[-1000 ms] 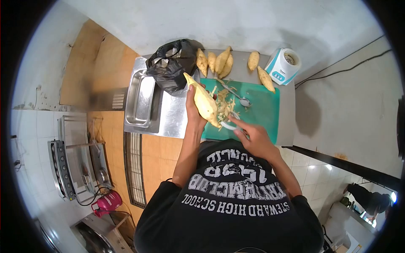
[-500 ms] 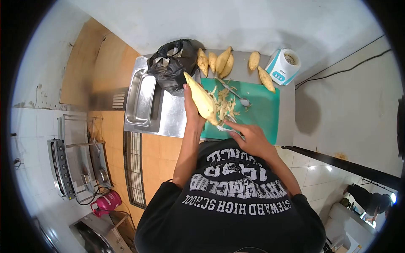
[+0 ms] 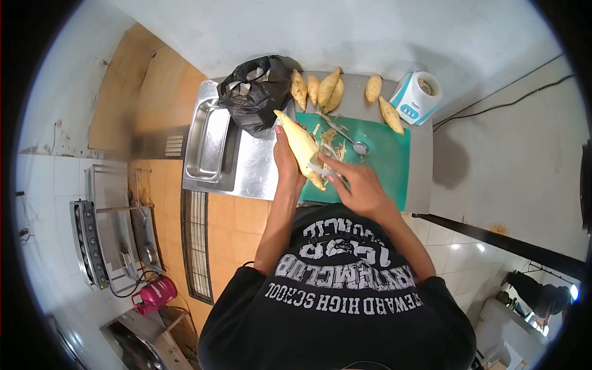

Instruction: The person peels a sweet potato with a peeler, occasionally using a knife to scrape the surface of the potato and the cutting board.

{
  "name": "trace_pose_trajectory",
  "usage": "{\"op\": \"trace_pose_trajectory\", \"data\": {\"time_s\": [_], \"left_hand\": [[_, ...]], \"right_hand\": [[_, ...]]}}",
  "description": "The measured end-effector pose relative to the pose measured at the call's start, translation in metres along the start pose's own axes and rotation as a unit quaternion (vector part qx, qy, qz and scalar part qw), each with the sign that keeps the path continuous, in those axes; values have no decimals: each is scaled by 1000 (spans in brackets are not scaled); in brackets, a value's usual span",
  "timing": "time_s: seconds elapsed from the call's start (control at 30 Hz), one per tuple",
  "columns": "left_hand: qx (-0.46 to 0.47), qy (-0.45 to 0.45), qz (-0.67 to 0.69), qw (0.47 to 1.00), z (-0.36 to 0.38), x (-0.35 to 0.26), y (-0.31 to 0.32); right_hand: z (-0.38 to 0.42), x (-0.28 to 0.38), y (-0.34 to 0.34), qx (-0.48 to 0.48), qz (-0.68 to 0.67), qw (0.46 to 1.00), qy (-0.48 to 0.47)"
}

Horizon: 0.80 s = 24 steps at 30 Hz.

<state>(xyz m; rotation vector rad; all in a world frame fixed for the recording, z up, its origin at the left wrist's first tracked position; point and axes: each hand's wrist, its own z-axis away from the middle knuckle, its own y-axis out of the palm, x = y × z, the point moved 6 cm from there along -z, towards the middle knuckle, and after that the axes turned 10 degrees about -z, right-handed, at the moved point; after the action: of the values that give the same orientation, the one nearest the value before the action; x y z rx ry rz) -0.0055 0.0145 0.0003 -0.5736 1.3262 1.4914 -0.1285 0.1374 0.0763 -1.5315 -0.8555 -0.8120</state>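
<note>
My left hand point(image 3: 285, 157) is wrapped round a peeled, pale yellow sweet potato point(image 3: 296, 139), which tilts with its narrow tip toward the black bag. In my right hand point(image 3: 364, 187) is a white peeler point(image 3: 318, 168), its head against the lower part of the sweet potato. Fingers hide some of the tool's handle. Beneath both hands lies a green cutting board point(image 3: 388, 169) with peel scraps point(image 3: 342, 150) scattered over it. A metal spoon point(image 3: 360, 148) rests on the board among the scraps.
Several unpeeled sweet potatoes point(image 3: 328, 86) lie along the wall, with two more point(image 3: 390, 115) near a white and blue blender base point(image 3: 414, 102). A black plastic bag point(image 3: 256, 98) stands beside the steel sink point(image 3: 205, 151). Another person point(image 3: 538, 293) is far off at right.
My right hand has moved up and left, bringing the peeler from the sweet potato's lower end onto its side. The sweet potato has shifted slightly right and down.
</note>
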Motion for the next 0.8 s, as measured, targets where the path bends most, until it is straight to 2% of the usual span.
{"op": "trace_pose_trajectory", "data": {"time_s": [0.07,0.13,0.27,0.33,0.43,0.57,0.63,0.73,0.8], "left_hand": [[-5,3,-3,1000,-2,0,-6],[-30,-4,67,997,-6,1,-12],[-39,9,91,995,-8,-3,-10],[-23,2,77,997,-7,3,-4],[-8,-21,109,994,-7,14,-1],[5,-12,176,984,-5,3,-2],[-28,-13,233,972,-6,-2,-5],[-36,-19,236,971,-8,-3,-13],[-48,9,174,984,-8,-4,-15]], "right_hand": [[23,-5,1,12,0,1000,8],[40,-15,8,83,8,994,76],[35,-14,-2,65,-54,988,126],[10,-3,-11,3,-63,996,69],[-25,15,-17,-3,-32,998,47],[-19,10,-3,-15,-27,999,-8],[6,5,3,79,-19,988,134],[31,-9,9,61,-24,996,56],[29,-5,-1,48,-26,997,52]]}}
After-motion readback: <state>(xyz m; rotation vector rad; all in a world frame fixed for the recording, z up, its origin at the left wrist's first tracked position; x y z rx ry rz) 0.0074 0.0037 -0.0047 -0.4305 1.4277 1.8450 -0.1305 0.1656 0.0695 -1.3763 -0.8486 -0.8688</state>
